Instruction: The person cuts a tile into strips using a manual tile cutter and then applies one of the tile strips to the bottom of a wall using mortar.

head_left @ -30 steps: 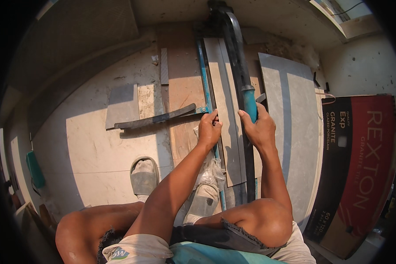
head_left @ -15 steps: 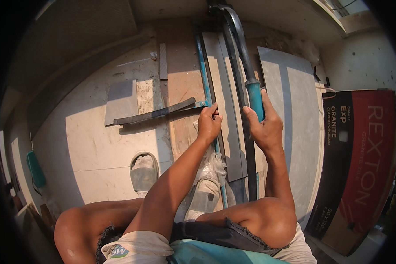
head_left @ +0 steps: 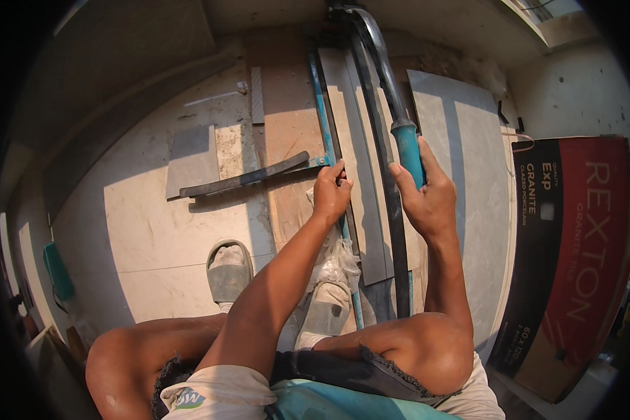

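1 grip, the right hand (head_left: 430,203), holds the teal handle (head_left: 409,152), now swung slightly rightward; the left hand (head_left: 332,192) is narrowed, contents unclear, by the tile strip's (head_left: 369,210) left edge, between blue rail (head_left: 321,98) and black bar (head_left: 398,259).

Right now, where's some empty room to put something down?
Pale floor looks bare below the curved black strip, left of the left slipper. The grey slab has room too, between the right hand and the red-and-black box. Between both hands it's crowded: a long tile piece and a black bar.
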Demonstrator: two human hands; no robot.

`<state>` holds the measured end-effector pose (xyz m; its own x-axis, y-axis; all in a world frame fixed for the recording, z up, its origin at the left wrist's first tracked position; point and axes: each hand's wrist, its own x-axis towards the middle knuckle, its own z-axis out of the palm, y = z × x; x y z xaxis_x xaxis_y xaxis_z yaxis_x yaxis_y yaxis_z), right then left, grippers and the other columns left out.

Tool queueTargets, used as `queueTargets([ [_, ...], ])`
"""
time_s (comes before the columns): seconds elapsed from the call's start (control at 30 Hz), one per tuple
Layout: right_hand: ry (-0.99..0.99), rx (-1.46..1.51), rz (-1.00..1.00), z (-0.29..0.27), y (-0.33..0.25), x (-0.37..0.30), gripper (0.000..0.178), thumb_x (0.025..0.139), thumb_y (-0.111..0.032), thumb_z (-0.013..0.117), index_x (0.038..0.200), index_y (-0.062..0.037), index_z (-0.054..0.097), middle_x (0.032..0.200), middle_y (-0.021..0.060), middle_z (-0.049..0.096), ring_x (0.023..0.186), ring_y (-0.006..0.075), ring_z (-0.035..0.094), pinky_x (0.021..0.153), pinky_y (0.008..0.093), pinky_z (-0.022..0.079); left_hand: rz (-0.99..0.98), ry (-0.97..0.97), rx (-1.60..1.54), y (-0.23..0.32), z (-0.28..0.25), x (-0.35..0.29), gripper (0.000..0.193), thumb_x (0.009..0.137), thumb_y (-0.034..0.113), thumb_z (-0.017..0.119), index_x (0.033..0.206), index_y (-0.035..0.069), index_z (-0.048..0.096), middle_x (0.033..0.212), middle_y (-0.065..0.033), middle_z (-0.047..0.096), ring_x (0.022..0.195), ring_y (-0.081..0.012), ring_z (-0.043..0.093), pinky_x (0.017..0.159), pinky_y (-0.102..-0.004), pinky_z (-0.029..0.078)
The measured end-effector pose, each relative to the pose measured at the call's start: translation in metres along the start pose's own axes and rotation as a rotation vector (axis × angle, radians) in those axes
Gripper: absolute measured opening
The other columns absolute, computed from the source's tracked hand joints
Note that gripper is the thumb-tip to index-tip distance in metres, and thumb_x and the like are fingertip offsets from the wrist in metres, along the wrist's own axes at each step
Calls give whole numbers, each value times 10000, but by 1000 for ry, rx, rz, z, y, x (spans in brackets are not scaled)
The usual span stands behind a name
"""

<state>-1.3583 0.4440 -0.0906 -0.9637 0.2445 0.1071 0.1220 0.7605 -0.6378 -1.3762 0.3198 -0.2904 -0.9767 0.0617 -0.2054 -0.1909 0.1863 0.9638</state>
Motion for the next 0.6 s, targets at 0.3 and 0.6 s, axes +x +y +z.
queueTargets([
  [0.3, -24, 14, 35, -5, -12, 6, 597, 855, -266, 687, 1307, 81, 505, 900, 251, 680, 807, 324, 699, 728, 378, 526, 1, -17, 7, -1, -2, 1, 504, 788, 51, 697, 1280, 18, 593, 938, -67, 575, 828, -151, 591, 815, -272, 493],
  [0.6, -12, -1, 32, -1, -2, 3, 616, 854, -270, 693, 1322, 78, 495, 918, 262, 677, 831, 337, 698, 738, 380, 525, 2, -1, -18, 1, 1, 1, 486, 796, -2, 682, 1273, 1, 590, 924, -94, 562, 815, -192, 588, 780, -297, 497],
])
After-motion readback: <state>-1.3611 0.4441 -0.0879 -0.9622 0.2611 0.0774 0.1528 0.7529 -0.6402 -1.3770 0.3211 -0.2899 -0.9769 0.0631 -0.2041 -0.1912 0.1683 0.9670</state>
